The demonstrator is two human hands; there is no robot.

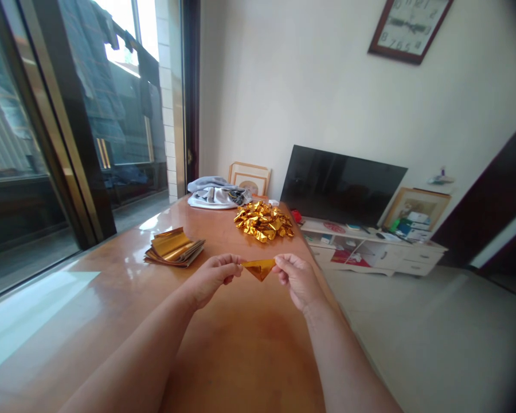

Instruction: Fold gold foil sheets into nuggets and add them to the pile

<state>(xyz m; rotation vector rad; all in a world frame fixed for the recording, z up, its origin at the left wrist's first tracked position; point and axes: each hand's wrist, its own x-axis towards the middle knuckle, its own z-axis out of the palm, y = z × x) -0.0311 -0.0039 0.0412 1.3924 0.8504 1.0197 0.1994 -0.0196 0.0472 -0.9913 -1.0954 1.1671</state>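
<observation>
Between my left hand point(212, 280) and my right hand point(296, 281) I pinch a small folded piece of gold foil paper point(260, 268), shaped like a triangle pointing down. Each hand grips one upper corner of it, above the glossy wooden table point(245, 338). Beyond my hands lies a heap of crumpled or folded gold foil pieces point(264, 222). To the left of that heap, a stack of square foil sheets point(174, 248) rests on the table, gold on top with brownish edges.
A grey-white folded cloth point(217, 194) and a framed picture point(249, 179) stand at the table's far end. A dark television point(341, 183) sits on a white cabinet point(370, 246) to the right. Glass doors point(26, 115) run along the left side of the table.
</observation>
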